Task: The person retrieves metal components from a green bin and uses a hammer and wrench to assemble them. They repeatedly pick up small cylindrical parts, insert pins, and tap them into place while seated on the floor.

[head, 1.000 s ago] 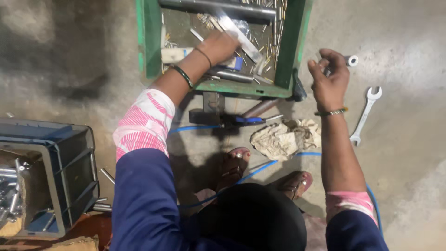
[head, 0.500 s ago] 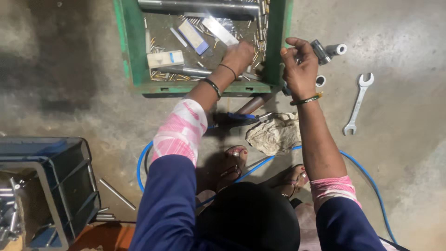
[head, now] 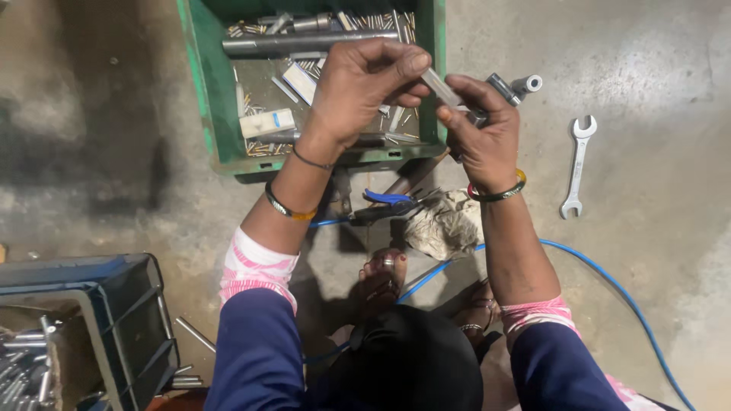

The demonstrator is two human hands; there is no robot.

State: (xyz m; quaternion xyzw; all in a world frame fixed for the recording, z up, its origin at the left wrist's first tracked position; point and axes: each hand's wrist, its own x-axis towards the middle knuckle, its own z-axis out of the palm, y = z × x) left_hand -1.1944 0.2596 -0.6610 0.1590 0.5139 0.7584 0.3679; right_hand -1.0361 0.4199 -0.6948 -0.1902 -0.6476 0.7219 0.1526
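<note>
Metal rod (head: pixel 440 85) between hands (both gripping)

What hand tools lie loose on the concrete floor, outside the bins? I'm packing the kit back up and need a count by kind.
Open-ended spanner: 1
Blue-handled pliers: 1
Total: 2
The blue hose and crumpled rag are not counted as tools.

a bare grey concrete floor (head: pixel 655 68), scuffed and stained, fills the scene, brighter at the far right and shadowed dark at the far left. a thin blue hose (head: pixel 609 281) curves across the floor at the near right.
</note>
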